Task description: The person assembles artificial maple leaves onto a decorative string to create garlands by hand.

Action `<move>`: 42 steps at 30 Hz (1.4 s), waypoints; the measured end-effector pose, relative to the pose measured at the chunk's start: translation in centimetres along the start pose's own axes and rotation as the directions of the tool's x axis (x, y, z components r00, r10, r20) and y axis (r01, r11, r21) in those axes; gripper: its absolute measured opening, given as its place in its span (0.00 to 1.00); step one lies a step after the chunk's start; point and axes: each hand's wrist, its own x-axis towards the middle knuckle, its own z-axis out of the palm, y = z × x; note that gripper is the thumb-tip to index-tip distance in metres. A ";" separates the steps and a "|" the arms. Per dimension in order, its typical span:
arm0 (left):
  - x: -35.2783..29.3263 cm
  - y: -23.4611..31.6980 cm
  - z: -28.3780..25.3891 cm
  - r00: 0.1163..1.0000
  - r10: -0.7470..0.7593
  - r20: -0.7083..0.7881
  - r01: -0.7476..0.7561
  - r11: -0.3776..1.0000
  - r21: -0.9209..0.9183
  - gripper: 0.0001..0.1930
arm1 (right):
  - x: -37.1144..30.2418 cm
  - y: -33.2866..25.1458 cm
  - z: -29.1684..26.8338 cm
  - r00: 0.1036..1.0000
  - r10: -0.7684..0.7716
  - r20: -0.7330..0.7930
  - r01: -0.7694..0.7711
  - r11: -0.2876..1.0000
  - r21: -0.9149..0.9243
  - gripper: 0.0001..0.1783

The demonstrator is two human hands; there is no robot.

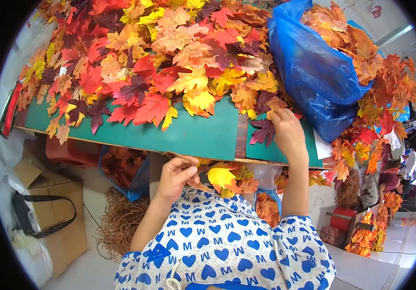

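Smock w/ blue hearts [213,241] fills the near edge. Left of it, on the floor: a tangle of brown twigs [121,220], then a cardboard box [70,193] further left.

Just past the smock, my left hand [173,178] has its fingers pinched on a thin brown stem [180,156], up in the air off the desk's near edge. Its bare end pokes out left & slightly far; long axis approx. L-R, dipping nearer on the right, tho my grip hides the middle. Right of that hand hangs a yellow leaf [221,177] w/ orange ones beside it; can't tell if they're on the same stem.

Work's partway, I'd judge: a few leaves bunched near the stem, lots left loose.

Next, the green-topped desk [193,137]. My right hand [289,133] is over its right part, fingers bent down at the leaves; can't tell if they've got one or only touch. Just left of them lies a dark purple leaf [262,132], lobes mostly pointing left, long axis approx. L-R.

Far side: big heap of red, orange & yellow leaves [174,48], w/ a blue plastic bag [314,72] on the right.
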 end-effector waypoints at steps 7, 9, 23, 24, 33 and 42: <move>0.4 0.9 1.5 0.999 -0.037 0.004 0.037 0.999 0.008 0.07 | 6.6 -1.9 0.7 0.978 0.058 -0.200 0.027 0.916 0.400 0.16; 0.3 1.2 1.6 1.000 -0.007 0.011 0.007 0.999 0.034 0.07 | 8.9 -1.6 2.2 0.961 0.085 -0.263 0.016 0.932 0.362 0.18; 0.2 1.1 1.1 0.996 -0.090 0.014 0.090 0.996 0.011 0.08 | 18.3 -7.0 -1.1 0.897 0.155 -0.413 0.227 0.641 0.733 0.20; 0.1 0.9 0.9 0.997 -0.078 0.017 0.078 0.997 -0.005 0.08 | 19.6 -8.5 -2.3 0.929 0.100 -0.356 0.141 0.795 0.590 0.25; -0.1 1.3 1.8 0.995 -0.062 0.072 0.064 0.998 -0.025 0.08 | 27.7 -11.2 2.4 0.978 0.182 -0.102 -0.160 0.968 0.192 0.26; 0.4 1.5 1.9 0.993 0.120 0.010 -0.115 0.970 -0.213 0.08 | 17.9 -10.2 -0.4 0.739 0.450 -0.502 0.246 0.513 0.822 0.05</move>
